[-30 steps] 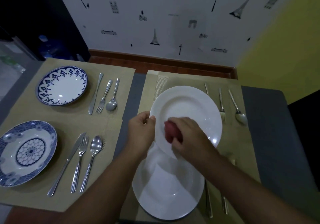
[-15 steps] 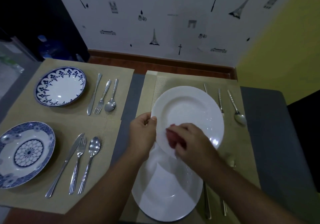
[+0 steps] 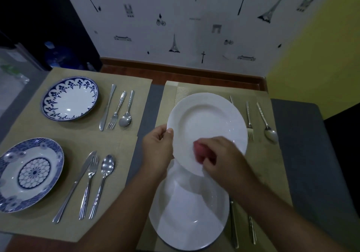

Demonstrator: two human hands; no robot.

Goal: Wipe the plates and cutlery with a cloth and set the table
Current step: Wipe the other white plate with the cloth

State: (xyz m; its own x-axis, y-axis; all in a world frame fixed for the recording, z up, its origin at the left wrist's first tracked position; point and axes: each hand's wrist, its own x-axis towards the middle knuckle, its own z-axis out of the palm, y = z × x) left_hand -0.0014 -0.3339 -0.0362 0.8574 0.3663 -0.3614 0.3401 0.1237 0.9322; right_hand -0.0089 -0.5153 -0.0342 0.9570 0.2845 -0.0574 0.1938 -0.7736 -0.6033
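White plate (image 3: 208, 119) (tilted) in left hand (image 3: 158, 149)

White plate (image 3: 206, 123) held tilted, rim pinched in left grip (image 3: 157, 148); red cloth (image 3: 198, 152) bunched under right grip (image 3: 220, 160), pressed on plate's near face. Second white plate (image 3: 187, 212) flat on counter directly below both grips, far edge overlapped by the held plate. Fork (image 3: 249, 123) and spoon (image 3: 267, 123) lie beyond the right grip, parallel, a knife partly hidden behind the plate. Left of the left grip: two blue-patterned plates (image 3: 70, 99) (image 3: 29, 174), each with knife, fork, spoon (image 3: 106, 181) alongside.
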